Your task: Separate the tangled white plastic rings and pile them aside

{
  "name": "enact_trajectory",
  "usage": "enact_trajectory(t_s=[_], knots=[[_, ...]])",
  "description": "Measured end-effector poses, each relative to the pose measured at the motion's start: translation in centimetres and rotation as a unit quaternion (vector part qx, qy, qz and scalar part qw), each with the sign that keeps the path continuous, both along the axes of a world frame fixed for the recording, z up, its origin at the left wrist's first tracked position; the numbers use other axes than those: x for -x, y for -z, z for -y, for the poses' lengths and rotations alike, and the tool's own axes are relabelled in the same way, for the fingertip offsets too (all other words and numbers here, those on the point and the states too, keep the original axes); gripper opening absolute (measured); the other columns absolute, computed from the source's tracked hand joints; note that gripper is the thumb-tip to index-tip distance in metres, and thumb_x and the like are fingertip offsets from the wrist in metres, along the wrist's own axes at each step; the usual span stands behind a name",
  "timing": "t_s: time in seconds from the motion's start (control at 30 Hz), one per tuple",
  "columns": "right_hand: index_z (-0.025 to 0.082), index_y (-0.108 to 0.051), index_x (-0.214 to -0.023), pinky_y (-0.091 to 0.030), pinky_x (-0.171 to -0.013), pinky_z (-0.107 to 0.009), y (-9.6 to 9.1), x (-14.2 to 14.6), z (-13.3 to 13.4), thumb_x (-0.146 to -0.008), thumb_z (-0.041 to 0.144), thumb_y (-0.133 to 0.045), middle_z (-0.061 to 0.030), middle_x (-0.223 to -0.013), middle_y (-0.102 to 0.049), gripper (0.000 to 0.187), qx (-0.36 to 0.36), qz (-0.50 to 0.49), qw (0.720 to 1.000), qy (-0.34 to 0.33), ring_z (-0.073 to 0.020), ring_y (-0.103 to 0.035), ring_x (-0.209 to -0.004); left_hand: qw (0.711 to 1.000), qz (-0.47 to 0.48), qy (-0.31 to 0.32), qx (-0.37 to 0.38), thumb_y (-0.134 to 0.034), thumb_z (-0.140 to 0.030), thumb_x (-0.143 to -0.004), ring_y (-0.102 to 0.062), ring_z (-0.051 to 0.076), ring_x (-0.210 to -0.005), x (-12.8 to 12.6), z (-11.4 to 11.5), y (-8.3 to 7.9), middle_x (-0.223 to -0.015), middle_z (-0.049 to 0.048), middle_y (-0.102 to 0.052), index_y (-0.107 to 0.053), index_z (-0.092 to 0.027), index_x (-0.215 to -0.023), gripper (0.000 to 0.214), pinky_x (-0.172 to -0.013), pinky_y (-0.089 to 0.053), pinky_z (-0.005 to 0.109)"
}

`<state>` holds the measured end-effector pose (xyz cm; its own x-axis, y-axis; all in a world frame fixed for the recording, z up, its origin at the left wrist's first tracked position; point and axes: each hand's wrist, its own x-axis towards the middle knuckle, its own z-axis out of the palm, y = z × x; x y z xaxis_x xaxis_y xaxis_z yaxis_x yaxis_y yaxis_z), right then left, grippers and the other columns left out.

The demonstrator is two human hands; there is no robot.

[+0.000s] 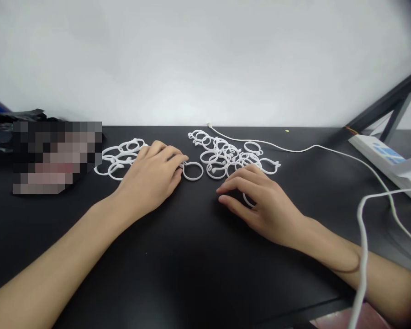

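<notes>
Two heaps of white plastic rings lie on a black table [192, 256]. My left hand [150, 176] rests palm down beside the left heap [118, 157], its fingertips pinching a single white ring [192, 171] that lies flat on the table. My right hand [260, 201] lies palm down just in front of the right heap [226, 153], fingers stretched out and slightly spread. It covers another white ring [247, 200], of which only a short arc shows under the fingers.
A white cable [315, 148] runs from the table's back edge to the right and loops down over my right forearm. A white power strip [390, 164] sits at the far right under a dark metal frame. A blurred dark object [55, 155] lies at the left.
</notes>
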<state>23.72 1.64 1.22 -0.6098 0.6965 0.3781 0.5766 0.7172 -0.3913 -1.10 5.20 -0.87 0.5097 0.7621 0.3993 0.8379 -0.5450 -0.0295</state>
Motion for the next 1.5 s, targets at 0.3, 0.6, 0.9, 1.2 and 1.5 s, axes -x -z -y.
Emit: enact_trajectory(t_s=[0.3, 0.6, 0.9, 1.2, 1.5], knots=[[0.019, -0.061, -0.106, -0.049, -0.082, -0.035, -0.2, -0.1, 0.2, -0.091, 0.021, -0.060, -0.0055, -0.095, -0.066, 0.015, -0.019, 0.004, 1.000, 0.019, -0.0196, -0.055, -0.091, 0.992, 0.094, 0.087, 0.006, -0.050, -0.024, -0.093, -0.055, 0.022, -0.096, -0.9, 1.1, -1.6, -0.097, 0.0050, -0.067, -0.059, -0.017, -0.099, 0.013, -0.085, -0.047, 0.038], [0.019, -0.054, -0.123, -0.052, -0.080, -0.031, 0.0, 0.0, 0.2, -0.086, 0.028, -0.069, -0.0056, -0.102, -0.063, 0.041, 0.003, -0.012, 1.000, 0.022, -0.0176, -0.060, -0.091, 0.971, 0.134, 0.195, -0.041, -0.055, -0.016, -0.092, -0.057, 0.019, -0.082, -3.0, 3.1, -1.9, -0.085, 0.0037, -0.067, -0.062, -0.013, -0.097, 0.008, -0.077, -0.050, 0.035], [0.020, -0.059, -0.105, -0.052, -0.074, -0.026, -0.1, 0.3, 0.5, -0.086, 0.025, -0.068, -0.0027, -0.096, -0.064, 0.022, 0.068, -0.049, 0.996, -0.025, -0.0129, -0.061, -0.082, 0.963, 0.140, 0.227, -0.048, -0.056, -0.017, -0.094, -0.056, 0.017, -0.078, -3.7, 4.0, -2.1, -0.081, 0.0040, -0.066, -0.065, -0.013, -0.092, 0.010, -0.073, -0.050, 0.033], [0.019, -0.061, -0.096, -0.052, -0.070, -0.025, -0.4, 0.3, 0.4, -0.083, 0.027, -0.072, -0.0021, -0.088, -0.064, 0.018, 0.072, -0.056, 0.995, -0.029, -0.0128, -0.060, -0.078, 0.961, 0.153, 0.226, -0.033, -0.054, -0.012, -0.094, -0.058, 0.016, -0.079, -3.8, 4.0, -1.9, -0.087, 0.0041, -0.070, -0.067, -0.016, -0.095, 0.013, -0.073, -0.052, 0.032], [0.019, -0.063, -0.098, -0.053, -0.069, -0.024, -0.4, 0.3, 0.4, -0.083, 0.027, -0.073, -0.0012, -0.086, -0.067, 0.020, 0.070, -0.082, 0.994, -0.009, -0.0125, -0.063, -0.075, 0.959, 0.181, 0.219, -0.022, -0.053, -0.011, -0.094, -0.056, 0.016, -0.080, -4.0, 4.1, -1.9, -0.086, 0.0044, -0.069, -0.064, -0.014, -0.094, 0.011, -0.077, -0.052, 0.032]])
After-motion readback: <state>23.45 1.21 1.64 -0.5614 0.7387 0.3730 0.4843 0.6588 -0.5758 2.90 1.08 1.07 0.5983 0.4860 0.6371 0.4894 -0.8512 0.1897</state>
